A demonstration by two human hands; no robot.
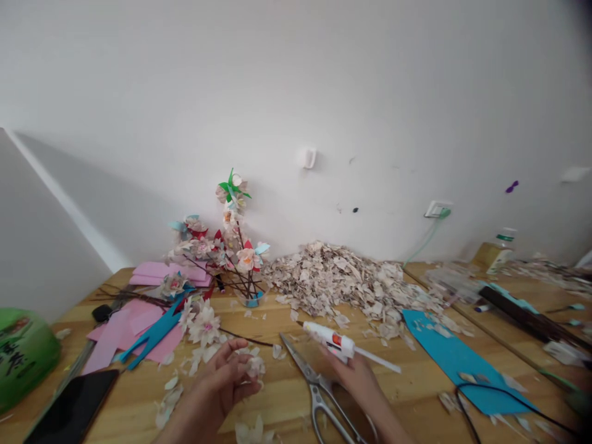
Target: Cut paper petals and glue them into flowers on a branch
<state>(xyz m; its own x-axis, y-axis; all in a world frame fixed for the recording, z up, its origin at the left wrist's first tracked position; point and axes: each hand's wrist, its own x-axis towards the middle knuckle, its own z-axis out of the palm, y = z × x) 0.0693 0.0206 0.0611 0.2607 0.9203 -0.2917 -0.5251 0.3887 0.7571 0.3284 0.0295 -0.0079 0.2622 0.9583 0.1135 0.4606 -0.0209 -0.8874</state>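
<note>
My right hand (348, 370) is closed round a white glue gun (329, 340), its nozzle pointing left and a glue stick jutting from its back end. Between the fingertips of my left hand (230, 377) is a small whitish petal flower (255, 366), partly hidden by the fingers. Metal scissors (315, 383) lie on the table between my hands, partly under my right forearm. Beyond my left hand rests a finished-looking petal flower (204, 325) with a pinkish centre and a thin dark stem.
Petal flowers on twigs (248, 258) stand in a small clear holder near the wall. A large heap of dry flakes (340, 283) lies beside them. Blue paper (467, 364) and a black cable lie right; pink paper (134, 320), a phone (71, 407) and a green package (25, 357) left.
</note>
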